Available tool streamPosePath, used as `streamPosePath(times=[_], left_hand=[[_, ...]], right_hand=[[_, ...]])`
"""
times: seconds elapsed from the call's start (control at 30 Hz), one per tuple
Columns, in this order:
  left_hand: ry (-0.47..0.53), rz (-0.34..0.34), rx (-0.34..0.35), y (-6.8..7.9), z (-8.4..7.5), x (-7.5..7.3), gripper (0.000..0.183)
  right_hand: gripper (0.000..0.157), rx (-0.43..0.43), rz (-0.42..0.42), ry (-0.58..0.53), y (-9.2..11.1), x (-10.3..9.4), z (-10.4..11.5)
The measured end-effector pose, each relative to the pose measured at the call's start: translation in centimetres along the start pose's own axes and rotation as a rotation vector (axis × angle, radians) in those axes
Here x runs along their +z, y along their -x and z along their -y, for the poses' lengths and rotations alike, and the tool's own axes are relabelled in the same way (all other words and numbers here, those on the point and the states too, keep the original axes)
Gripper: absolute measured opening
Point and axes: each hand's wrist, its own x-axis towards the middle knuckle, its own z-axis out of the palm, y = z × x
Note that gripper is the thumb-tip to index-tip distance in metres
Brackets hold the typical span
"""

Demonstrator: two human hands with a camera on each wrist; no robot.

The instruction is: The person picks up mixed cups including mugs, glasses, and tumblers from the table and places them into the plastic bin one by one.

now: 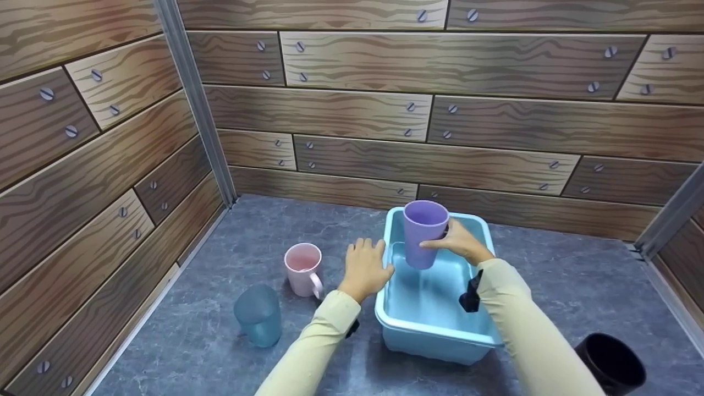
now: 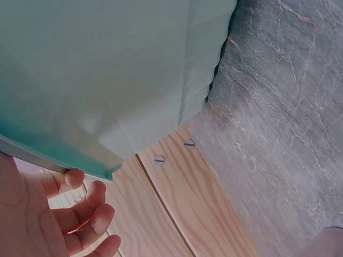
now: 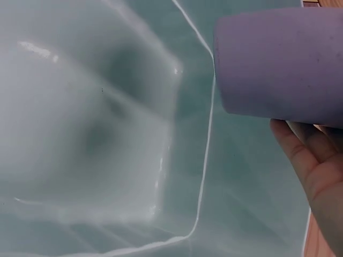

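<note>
A purple cup [image 1: 423,234] is held upright over the far part of a light blue plastic bin [image 1: 440,330]. My right hand [image 1: 462,242] grips the cup's right side, thumb across its front; in the right wrist view the cup [image 3: 278,67] hangs above the bin's inside, fingers [image 3: 295,147] against it. My left hand [image 1: 364,268] lies at the bin's left rim, fingers fairly straight. From the left wrist, its loosely bent fingers [image 2: 80,214] show beside the rim, one touching it, and the bin's outer wall [image 2: 107,64] fills much of that view.
Left of the bin stands a pink mug [image 1: 303,269], handle toward my left forearm. Nearer, a translucent blue cup [image 1: 258,316] stands on the grey marbled surface [image 1: 187,341]. A black cup [image 1: 610,363] is at the near right, partly behind my right sleeve. Wood-patterned walls [image 1: 352,115] enclose the back and sides.
</note>
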Motion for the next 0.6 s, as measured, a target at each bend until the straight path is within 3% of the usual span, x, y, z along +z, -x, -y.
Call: streamPosePath(times=[0.23, 0.47, 0.6], left_hand=[[0.013, 0.014, -0.003, 0.2, 0.1, -0.1, 0.049], [0.037, -0.017, 0.015, 0.1, 0.0, -0.1, 0.045], [0.037, 0.020, 0.004, 0.0, -0.1, -0.2, 0.047]], right_hand=[[0.089, -0.003, 0.009, -0.036, -0.8, 0.7, -0.8], [0.093, 0.005, 0.023, -0.064, -1.6, 1.2, -1.4], [0.095, -0.005, 0.034, -0.072, -2.0, 1.6, -1.8]])
